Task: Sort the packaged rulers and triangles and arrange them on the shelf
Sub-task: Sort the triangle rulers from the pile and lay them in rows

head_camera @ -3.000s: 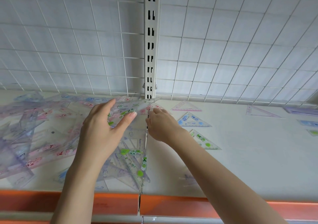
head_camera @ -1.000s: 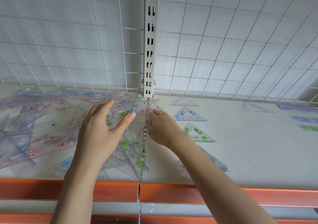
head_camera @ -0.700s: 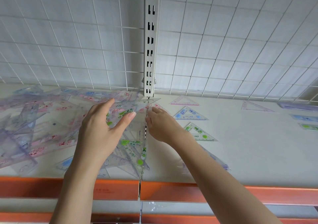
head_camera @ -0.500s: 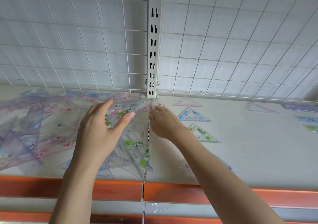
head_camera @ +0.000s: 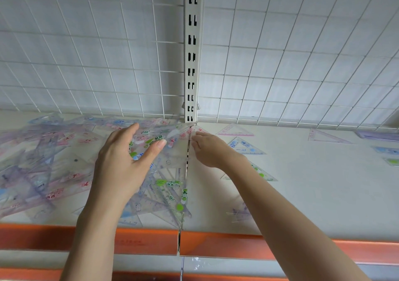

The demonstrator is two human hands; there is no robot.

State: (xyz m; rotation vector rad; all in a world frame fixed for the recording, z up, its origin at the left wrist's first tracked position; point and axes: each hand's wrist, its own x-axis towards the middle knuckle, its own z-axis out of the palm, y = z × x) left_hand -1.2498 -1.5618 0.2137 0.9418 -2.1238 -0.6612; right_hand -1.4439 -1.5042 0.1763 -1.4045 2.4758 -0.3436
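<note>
Head view is looking down on the shelf (head_camera: 302, 194), and the sort is sitting squarely in its picking stage. The left hand (head_camera: 123, 164) is grasping a green-printed packaged triangle (head_camera: 159, 136), thumb over its top face, fingers going underneath, lifting it off the jumbled pile (head_camera: 43, 162) at nine o'clock. The right hand (head_camera: 207, 149) is pinching that same packet's corner near the upright post (head_camera: 192, 64) at twelve o'clock. Out at three o'clock, singles are lying apart: a pink triangle (head_camera: 235, 131), a blue triangle (head_camera: 244, 146), a green triangle (head_camera: 259, 170). By the look of it, the next move is calling for carrying this packet clear of the heap and across towards its green match, without dragging neighbouring sleeves along.
</note>
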